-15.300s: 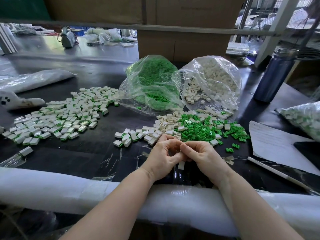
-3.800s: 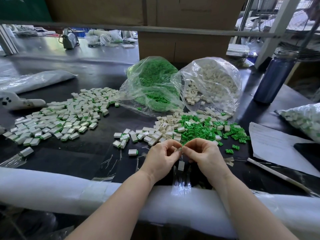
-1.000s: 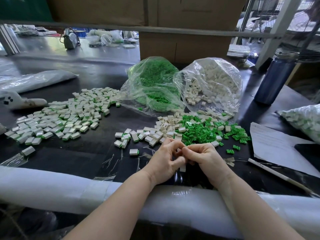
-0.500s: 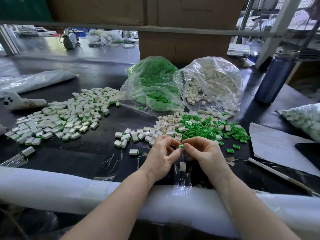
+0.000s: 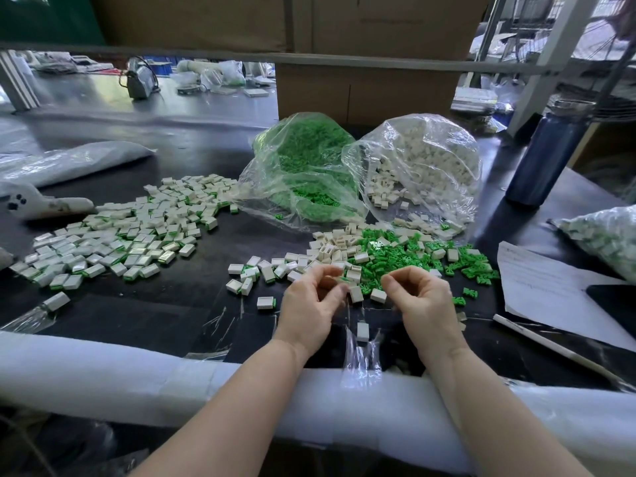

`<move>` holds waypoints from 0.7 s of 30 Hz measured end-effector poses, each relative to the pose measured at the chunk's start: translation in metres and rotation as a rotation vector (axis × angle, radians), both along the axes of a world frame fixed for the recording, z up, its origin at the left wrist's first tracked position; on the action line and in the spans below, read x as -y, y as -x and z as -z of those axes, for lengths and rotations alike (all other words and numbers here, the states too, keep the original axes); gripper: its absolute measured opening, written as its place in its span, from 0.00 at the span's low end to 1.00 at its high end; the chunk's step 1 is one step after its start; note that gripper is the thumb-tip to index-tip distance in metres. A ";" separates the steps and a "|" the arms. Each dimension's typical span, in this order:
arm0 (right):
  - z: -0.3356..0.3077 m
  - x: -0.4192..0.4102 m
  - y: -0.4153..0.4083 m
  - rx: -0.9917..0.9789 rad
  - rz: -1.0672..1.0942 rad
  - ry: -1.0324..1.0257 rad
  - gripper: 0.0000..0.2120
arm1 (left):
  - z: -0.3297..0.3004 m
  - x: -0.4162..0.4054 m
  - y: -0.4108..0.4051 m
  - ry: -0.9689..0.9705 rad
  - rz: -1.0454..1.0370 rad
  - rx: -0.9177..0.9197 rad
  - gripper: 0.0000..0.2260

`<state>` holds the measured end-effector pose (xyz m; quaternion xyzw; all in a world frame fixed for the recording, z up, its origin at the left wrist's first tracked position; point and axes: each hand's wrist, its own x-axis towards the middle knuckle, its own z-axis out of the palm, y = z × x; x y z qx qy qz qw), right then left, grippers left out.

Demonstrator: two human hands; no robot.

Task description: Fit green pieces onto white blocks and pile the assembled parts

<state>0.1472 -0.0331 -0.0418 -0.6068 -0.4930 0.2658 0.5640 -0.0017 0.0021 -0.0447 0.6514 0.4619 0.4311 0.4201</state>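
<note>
My left hand point(image 5: 308, 302) pinches a small blurred white block with a green edge point(image 5: 343, 280) at its fingertips. My right hand point(image 5: 421, 296) hovers a short way to the right, fingers curled, with no piece visible in it. Just beyond both hands lie loose white blocks point(image 5: 330, 249) and a heap of green pieces point(image 5: 395, 259). A wide spread of assembled white-and-green parts point(image 5: 120, 235) covers the table's left side. One assembled part point(image 5: 266, 302) lies left of my left hand. A single white block point(image 5: 362, 331) lies between my wrists.
A clear bag of green pieces point(image 5: 309, 166) and one of white blocks point(image 5: 423, 166) stand behind the heaps. A blue bottle point(image 5: 547, 156), a paper sheet point(image 5: 550, 290) and a bagged batch point(image 5: 605, 235) are on the right. White foam padding point(image 5: 137, 373) lines the near edge.
My hands were pressed together around a block half a second ago. They have now drawn apart, and the block stays with my left hand.
</note>
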 end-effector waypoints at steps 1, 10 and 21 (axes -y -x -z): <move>0.000 0.000 -0.001 0.003 0.049 -0.002 0.08 | 0.001 -0.001 0.001 0.000 -0.071 0.016 0.07; 0.006 -0.004 -0.012 0.092 0.366 0.071 0.06 | 0.003 -0.013 0.011 -0.132 -0.522 -0.022 0.11; 0.006 -0.003 -0.013 0.336 0.429 0.305 0.06 | 0.004 -0.012 0.011 0.047 -0.527 -0.335 0.19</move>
